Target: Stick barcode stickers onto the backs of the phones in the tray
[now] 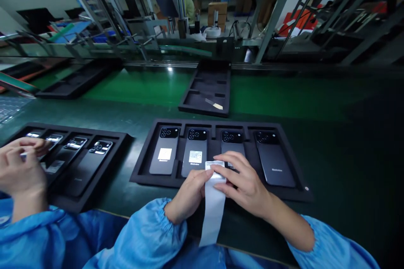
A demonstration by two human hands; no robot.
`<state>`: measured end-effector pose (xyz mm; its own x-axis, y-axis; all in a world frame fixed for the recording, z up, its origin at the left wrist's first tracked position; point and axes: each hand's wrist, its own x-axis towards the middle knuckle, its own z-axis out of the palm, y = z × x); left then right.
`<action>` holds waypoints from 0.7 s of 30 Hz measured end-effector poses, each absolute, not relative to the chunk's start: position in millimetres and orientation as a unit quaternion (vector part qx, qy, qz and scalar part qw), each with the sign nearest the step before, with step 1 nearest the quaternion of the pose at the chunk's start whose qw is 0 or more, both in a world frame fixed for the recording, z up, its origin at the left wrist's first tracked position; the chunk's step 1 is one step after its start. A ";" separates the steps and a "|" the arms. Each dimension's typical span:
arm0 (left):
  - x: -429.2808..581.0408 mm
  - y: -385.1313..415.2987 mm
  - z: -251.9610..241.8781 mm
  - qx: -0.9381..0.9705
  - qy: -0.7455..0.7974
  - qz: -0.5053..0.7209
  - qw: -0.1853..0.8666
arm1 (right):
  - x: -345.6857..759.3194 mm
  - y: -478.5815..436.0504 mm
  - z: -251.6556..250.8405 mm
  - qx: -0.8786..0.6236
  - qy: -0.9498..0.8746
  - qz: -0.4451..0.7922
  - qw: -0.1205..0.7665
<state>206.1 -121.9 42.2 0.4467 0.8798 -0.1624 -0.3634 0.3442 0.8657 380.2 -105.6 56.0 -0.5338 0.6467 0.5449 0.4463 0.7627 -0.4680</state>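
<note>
Between my hands a white strip of labels (213,214) hangs down toward the table's front edge. My left hand (191,191) pinches its left edge near the top. From the other side, the fingers of my right hand (244,180) are closed on the strip's upper end. Behind them lies a black foam tray (143,176) with dark phones, camera side up. White labels show on the leftmost phone (164,163) and the second phone (195,145). My right hand partly covers the third phone (232,145). The rightmost phone (274,161) bears only printed lettering.
At left, a co-worker's hand (23,168) is over another tray (121,147) of phones. A black tray (205,105) with a small pale scrap lies beyond mine, partly on the green belt (148,88). Another dark tray (75,81) is farther left. Metal frames stand behind.
</note>
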 end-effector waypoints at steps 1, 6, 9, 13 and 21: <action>204.8 -123.7 43.8 0.400 0.313 0.404 0.761 | 380.3 -105.0 55.7 -0.317 -0.863 0.140 0.368; 198.5 -124.1 49.0 0.468 0.282 0.321 0.774 | 382.6 -106.0 57.3 -0.326 -0.841 0.203 0.381; 198.8 -118.1 52.0 0.525 0.295 0.288 0.745 | 383.8 -108.2 58.1 -0.327 -0.831 0.249 0.375; 205.3 -109.6 51.3 0.561 0.268 0.281 0.731 | 386.7 -110.3 62.3 -0.339 -0.812 0.302 0.366; 201.5 -94.0 22.7 0.666 0.259 0.183 0.675 | 388.1 -112.0 49.5 -0.364 -0.760 0.329 0.426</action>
<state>201.5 -94.0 22.7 0.7985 0.5927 -0.1053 0.0978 0.0449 0.9942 388.1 -112.0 49.5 -0.3730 0.8334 0.4079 0.2721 0.5185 -0.8106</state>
